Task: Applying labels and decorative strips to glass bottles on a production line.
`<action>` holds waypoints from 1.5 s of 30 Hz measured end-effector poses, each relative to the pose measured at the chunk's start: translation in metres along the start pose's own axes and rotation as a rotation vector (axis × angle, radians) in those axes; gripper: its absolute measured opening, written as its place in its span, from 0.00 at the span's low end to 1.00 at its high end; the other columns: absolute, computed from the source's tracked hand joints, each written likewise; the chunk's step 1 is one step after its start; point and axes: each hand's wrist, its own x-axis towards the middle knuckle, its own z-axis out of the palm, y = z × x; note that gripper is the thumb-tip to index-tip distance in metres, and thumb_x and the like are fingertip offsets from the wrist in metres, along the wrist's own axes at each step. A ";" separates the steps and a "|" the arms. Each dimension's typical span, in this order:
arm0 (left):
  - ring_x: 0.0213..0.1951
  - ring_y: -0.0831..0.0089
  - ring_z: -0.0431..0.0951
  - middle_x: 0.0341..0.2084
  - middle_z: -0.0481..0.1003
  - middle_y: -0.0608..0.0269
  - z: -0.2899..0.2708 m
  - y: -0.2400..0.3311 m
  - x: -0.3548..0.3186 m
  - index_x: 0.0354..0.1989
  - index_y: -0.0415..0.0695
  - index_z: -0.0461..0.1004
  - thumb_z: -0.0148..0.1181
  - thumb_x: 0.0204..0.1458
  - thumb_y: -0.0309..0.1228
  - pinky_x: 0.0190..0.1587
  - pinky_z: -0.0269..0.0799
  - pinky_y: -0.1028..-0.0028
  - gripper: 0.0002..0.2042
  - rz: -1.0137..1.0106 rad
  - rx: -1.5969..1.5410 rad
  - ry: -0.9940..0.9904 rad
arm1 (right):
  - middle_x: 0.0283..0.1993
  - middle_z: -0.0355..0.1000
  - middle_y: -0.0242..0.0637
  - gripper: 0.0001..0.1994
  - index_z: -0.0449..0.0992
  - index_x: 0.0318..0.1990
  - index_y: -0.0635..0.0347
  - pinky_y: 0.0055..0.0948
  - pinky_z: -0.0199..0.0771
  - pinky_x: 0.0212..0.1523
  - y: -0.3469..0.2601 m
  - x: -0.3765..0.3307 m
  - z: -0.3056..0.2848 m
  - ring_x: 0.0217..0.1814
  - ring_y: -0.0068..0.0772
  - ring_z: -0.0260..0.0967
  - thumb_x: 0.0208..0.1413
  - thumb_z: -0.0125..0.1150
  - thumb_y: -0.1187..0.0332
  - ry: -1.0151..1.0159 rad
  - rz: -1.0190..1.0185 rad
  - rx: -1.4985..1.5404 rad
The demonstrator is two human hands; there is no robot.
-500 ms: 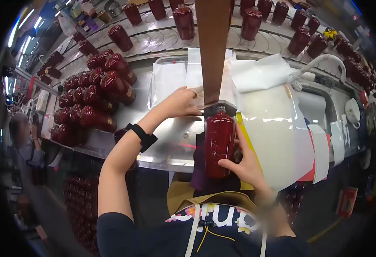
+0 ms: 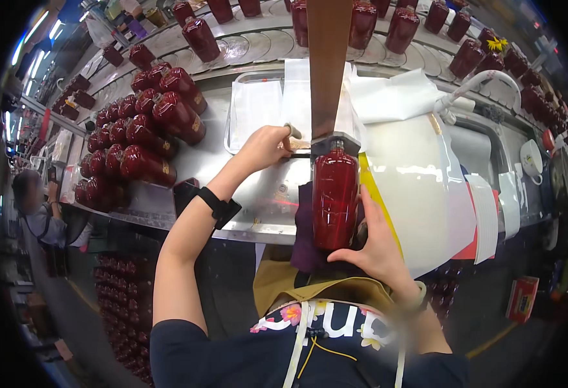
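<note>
A dark red glass bottle (image 2: 335, 200) lies in front of me, its clear neck at the grey holder (image 2: 339, 138) on a brown upright post (image 2: 328, 71). Under its left side is a purple cloth (image 2: 304, 233). My right hand (image 2: 382, 249) is beside the bottle's right side near the base, open, thumb and fingers spread apart. At the near edge of a metal tray (image 2: 229, 132) holding white sheets (image 2: 256, 107), my left hand (image 2: 267, 147) has its fingers bent and pressed together; a pale covering shows on one finger. Whatever they pinch is too small to make out.
Several dark red bottles (image 2: 145, 165) are stacked on their sides at the left. Behind the bench, a curved conveyor (image 2: 258, 48) carries upright red bottles. A pale translucent sheet (image 2: 413, 194) and a white curved faucet (image 2: 491, 76) are at the right. Another person (image 2: 38, 213) is far left.
My right thumb has come off the bottle's face and now lies by its base, with the hand spread wider. My left fingers have curled in at the tray edge. Conveyor bottles have shifted right.
</note>
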 end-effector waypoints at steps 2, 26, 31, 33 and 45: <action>0.40 0.55 0.83 0.37 0.83 0.53 0.001 -0.001 -0.003 0.49 0.39 0.79 0.69 0.45 0.18 0.49 0.77 0.62 0.19 0.028 -0.022 0.009 | 0.69 0.60 0.58 0.66 0.45 0.77 0.67 0.46 0.71 0.64 -0.001 -0.004 0.003 0.67 0.60 0.66 0.34 0.87 0.54 -0.009 -0.041 -0.098; 0.45 0.54 0.77 0.47 0.76 0.48 0.031 0.176 -0.072 0.67 0.32 0.66 0.76 0.48 0.33 0.52 0.71 0.62 0.38 -0.003 -0.192 0.604 | 0.36 0.67 0.22 0.17 0.75 0.58 0.63 0.15 0.56 0.32 0.023 0.077 -0.013 0.32 0.10 0.56 0.66 0.64 0.66 0.177 0.197 0.611; 0.62 0.66 0.73 0.60 0.70 0.48 0.062 0.160 -0.069 0.72 0.31 0.53 0.71 0.57 0.31 0.64 0.71 0.67 0.40 -0.381 -1.031 0.305 | 0.32 0.59 0.20 0.19 0.75 0.55 0.63 0.14 0.55 0.31 0.032 0.087 0.008 0.31 0.11 0.55 0.61 0.71 0.64 0.163 0.266 0.647; 0.62 0.66 0.72 0.61 0.69 0.48 0.063 0.162 -0.069 0.72 0.31 0.52 0.70 0.57 0.29 0.64 0.70 0.66 0.39 -0.383 -1.062 0.312 | 0.32 0.58 0.19 0.21 0.75 0.54 0.62 0.15 0.54 0.29 0.033 0.086 0.009 0.31 0.10 0.53 0.58 0.73 0.64 0.182 0.287 0.620; 0.66 0.65 0.68 0.66 0.63 0.49 0.069 0.158 -0.072 0.74 0.31 0.48 0.68 0.58 0.23 0.69 0.64 0.63 0.40 -0.364 -1.257 0.329 | 0.31 0.59 0.19 0.21 0.74 0.54 0.62 0.15 0.55 0.29 0.015 0.086 0.009 0.30 0.10 0.53 0.57 0.74 0.65 0.228 0.321 0.618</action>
